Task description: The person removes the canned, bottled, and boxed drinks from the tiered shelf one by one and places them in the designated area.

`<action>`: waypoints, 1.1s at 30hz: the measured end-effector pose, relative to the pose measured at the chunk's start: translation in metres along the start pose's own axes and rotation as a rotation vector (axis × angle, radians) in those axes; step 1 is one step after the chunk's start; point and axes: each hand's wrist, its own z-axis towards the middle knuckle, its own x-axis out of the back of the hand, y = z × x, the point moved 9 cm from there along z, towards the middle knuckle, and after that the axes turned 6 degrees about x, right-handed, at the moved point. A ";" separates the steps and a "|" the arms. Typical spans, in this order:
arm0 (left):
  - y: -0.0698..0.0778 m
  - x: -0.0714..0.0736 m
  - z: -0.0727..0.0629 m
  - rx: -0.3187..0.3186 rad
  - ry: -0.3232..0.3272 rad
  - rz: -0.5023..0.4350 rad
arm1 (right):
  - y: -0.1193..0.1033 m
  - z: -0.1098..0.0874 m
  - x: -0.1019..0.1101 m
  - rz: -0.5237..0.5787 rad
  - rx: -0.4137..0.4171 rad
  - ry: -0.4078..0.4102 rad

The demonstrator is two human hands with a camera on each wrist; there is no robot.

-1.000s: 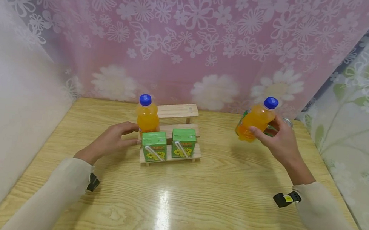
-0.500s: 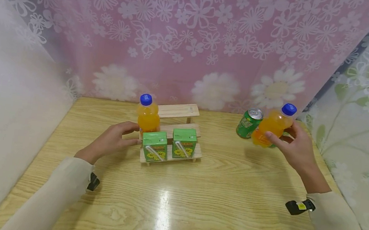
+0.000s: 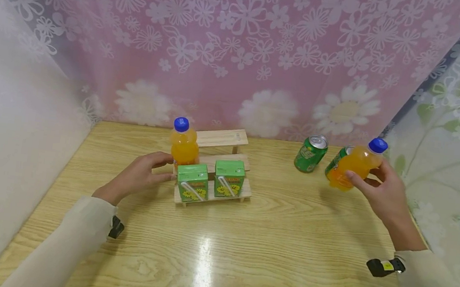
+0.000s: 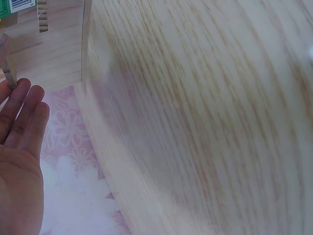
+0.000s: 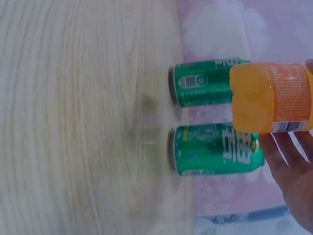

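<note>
My right hand (image 3: 389, 194) grips a bottle of orange drink (image 3: 354, 168) with a blue cap, held tilted in front of a green soda can (image 3: 335, 162). In the right wrist view the bottle (image 5: 271, 98) hangs above table level and overlaps two standing cans. At the left end of a small stepped wooden stand (image 3: 222, 139), my left hand (image 3: 138, 176) pinches the stand's edge between thumb and fingertips; the left wrist view shows the fingers (image 4: 19, 115) at that wood. Another orange drink bottle (image 3: 185, 145) stands on the stand, behind two green juice boxes (image 3: 192, 184) on the lowest step.
Another green soda can (image 3: 311, 153) stands upright at the table's back right. A pink flowered curtain (image 3: 239, 59) hangs along the back edge, with pale cloth walls at both sides. The wood-grain table (image 3: 270, 243) reaches towards me.
My right hand has carried the tilted orange drink bottle to the right and slightly nearer, uncovering the left can and part of the right one. The left hand and stand have stayed put.
</note>
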 end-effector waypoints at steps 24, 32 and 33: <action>0.001 0.002 0.002 -0.002 -0.001 -0.011 | 0.051 -0.022 0.044 -0.097 -0.126 0.073; 0.001 0.002 0.001 -0.006 -0.004 -0.019 | 0.068 -0.024 0.049 -0.119 -0.162 0.089; 0.001 0.002 0.001 -0.003 -0.004 -0.018 | 0.071 -0.025 0.050 -0.125 -0.169 0.088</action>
